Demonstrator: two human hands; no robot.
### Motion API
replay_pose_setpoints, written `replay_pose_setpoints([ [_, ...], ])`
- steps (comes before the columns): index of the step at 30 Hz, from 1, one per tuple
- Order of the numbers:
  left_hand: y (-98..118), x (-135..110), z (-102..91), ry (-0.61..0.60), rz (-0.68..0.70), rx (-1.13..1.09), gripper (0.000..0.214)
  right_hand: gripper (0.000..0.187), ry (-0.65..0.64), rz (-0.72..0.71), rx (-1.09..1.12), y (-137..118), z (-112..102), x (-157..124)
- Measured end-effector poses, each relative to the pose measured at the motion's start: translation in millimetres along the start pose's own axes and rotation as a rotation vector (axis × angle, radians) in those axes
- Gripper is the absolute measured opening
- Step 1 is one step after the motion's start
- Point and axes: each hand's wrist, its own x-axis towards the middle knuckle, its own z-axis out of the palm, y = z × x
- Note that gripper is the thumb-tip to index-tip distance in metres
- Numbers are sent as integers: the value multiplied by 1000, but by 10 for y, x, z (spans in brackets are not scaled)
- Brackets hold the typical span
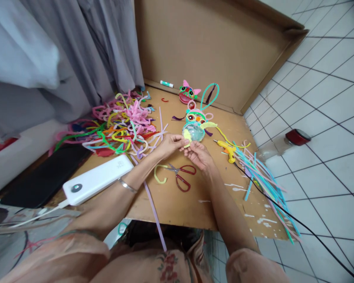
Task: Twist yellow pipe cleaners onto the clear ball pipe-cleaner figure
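Yellow fuzzy piece (187,135) sits at the left side of a clear round body (197,133), beyond the red-handled scissors (177,171). Judging by what shows, you look partway along: the face piece (199,117), farther beyond the scissors, has its eyes, nose and loops on, while the round body is mostly bare, so covering it seems to be what's left. Whether the two are joined, you can't tell from this view.

Left to right, you have a white power bank (96,181) well left of the scissors, a heap of pipe cleaners (129,124) behind it, and a curled yellow stem (155,175) just beside the blades. Your left hand (172,144), beyond the scissors, pinches the yellow fuzzy piece with thumb and fingers together. That piece lies between your fingertips, where your right hand (201,155) grips its lower end, remaining fingers loosely curled. Right of the scissors, you have a yellow glue gun (230,152), then a bundle of straight stems (261,179).
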Motion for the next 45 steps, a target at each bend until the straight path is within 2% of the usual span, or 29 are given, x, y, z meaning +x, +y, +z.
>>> replay_pose_setpoints([
  [12,62,-25,17,-23,26,19,43,27,7,-13,-19,1,43,-13],
  [18,71,-28,-2,-55,22,44,41,32,3,-34,-17,12,59,-12],
  [28,53,-16,-11,-30,23,51,45,30,77,-106,-54,59,68,14],
  [33,59,11,-9,-89,8,-43,46,26,107,-92,8,97,36,48],
  [37,91,-2,-10,-130,5,-27,38,29,146,-94,54,86,2,62],
  [42,22,23,-42,-32,-5,-7,33,39,209,-98,27,28,-8,53],
  [45,-46,49,-54,2,-41,-35,44,36,215,-150,-59,9,3,34],
])
